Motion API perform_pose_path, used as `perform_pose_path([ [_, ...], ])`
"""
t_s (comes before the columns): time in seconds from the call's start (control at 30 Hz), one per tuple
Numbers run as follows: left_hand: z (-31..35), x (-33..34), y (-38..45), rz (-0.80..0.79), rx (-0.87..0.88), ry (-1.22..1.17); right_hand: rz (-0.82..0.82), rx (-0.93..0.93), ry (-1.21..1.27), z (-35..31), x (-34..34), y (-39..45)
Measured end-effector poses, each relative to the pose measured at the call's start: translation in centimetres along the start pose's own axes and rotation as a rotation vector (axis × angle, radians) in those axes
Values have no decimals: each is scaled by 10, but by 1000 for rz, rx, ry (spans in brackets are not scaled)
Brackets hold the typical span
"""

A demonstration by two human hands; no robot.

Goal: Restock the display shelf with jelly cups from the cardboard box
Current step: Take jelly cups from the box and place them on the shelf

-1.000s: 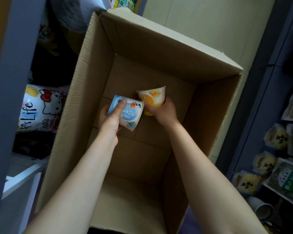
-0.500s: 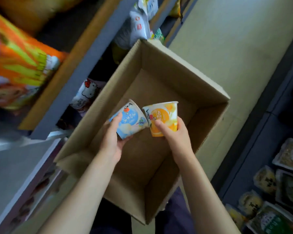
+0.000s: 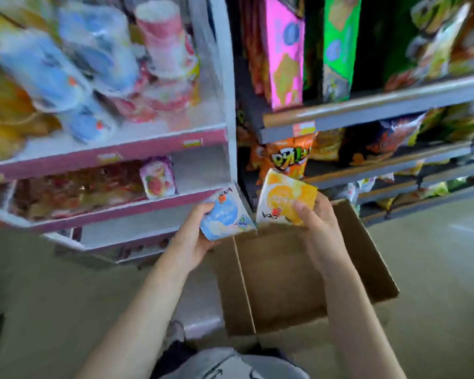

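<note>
My left hand (image 3: pixel 193 236) grips a blue jelly cup (image 3: pixel 226 214), held above the far left corner of the open cardboard box (image 3: pixel 285 283) on the floor. My right hand (image 3: pixel 316 217) grips an orange jelly cup (image 3: pixel 285 199) just to the right of the blue one, upside down. Both cups are lifted out of the box, in front of the pink-and-white display shelf (image 3: pixel 115 154). On the shelf's upper tier stand blurred stacks of blue, pink and yellow jelly cups (image 3: pixel 93 77). The box's inside shows only bare cardboard.
A grey snack rack (image 3: pixel 367 113) with chip bags and tall biscuit boxes stands to the right of the display shelf. A strawberry pouch (image 3: pixel 158 179) sits on the shelf's middle tier. Beige floor (image 3: pixel 435 255) surrounds the box. The view is motion-blurred.
Both hands have lifted the two cups up out of the box. The view has swung up from the box's inside to the shelves.
</note>
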State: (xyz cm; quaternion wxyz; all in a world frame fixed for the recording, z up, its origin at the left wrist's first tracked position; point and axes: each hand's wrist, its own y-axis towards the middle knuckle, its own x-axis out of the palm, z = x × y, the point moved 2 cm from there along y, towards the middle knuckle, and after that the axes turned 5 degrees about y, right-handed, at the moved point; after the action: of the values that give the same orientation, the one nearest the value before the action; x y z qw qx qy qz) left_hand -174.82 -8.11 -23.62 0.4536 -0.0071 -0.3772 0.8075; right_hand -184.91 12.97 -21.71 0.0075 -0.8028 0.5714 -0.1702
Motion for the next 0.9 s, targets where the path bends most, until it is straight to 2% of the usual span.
perform_pose_path([
  [0.23, 90, -96, -87, -53, 245, -149, -182, -62, 97, -47, 186, -24],
  [0.43, 147, -219, -152, 33, 373, -237, -298, -84, 196, -23, 337, -76],
  [0.57, 178, -259, -182, -9, 507, -277, -364, -43, 290, -11, 421, -112],
  [0.63, 192, -268, -193, 0, 554, -228, -406, -56, 305, -15, 448, -127],
  [0.7, 206, -273, -201, 43, 593, -125, -368, -74, 290, -21, 466, -133],
  [0.8, 230, -277, -210, 96, 694, 126, -307, -121, 277, -33, 476, -124],
  [0.9, 252, -281, -211, 124, 759, 401, -334, -154, 240, -48, 483, -111],
])
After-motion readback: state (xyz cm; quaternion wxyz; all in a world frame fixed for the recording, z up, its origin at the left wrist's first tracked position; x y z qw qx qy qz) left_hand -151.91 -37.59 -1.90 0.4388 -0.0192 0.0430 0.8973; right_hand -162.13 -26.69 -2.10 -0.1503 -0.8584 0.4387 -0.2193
